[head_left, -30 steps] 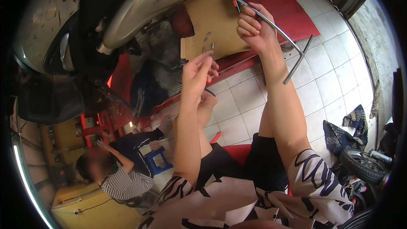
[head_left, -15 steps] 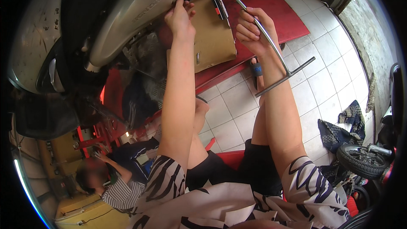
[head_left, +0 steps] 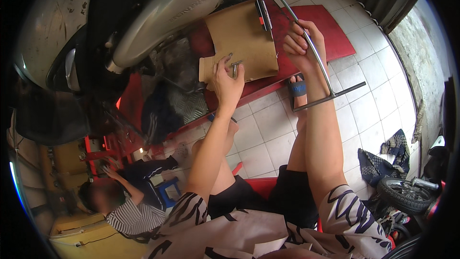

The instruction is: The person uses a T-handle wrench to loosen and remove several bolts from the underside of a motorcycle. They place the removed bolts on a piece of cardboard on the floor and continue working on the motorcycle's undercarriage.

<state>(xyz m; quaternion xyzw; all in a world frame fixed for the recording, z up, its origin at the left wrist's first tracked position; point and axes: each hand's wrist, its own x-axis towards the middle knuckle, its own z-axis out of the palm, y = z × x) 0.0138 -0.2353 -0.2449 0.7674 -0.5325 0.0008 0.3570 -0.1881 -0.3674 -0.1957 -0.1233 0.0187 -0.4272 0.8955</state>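
The upper left of the frame is filled by a motorcycle (head_left: 177, 17). To its right, a red platform (head_left: 333, 29) is partly covered by cardboard (head_left: 249, 31) at upper centre. A T-wrench (head_left: 331, 95), slanting through the upper right, is clamped in the right hand (head_left: 304, 48). The left hand (head_left: 229, 84) is held with thumb and fingers apart about small metal pieces (head_left: 235, 71) over the cardboard; whether these are touched cannot be told.
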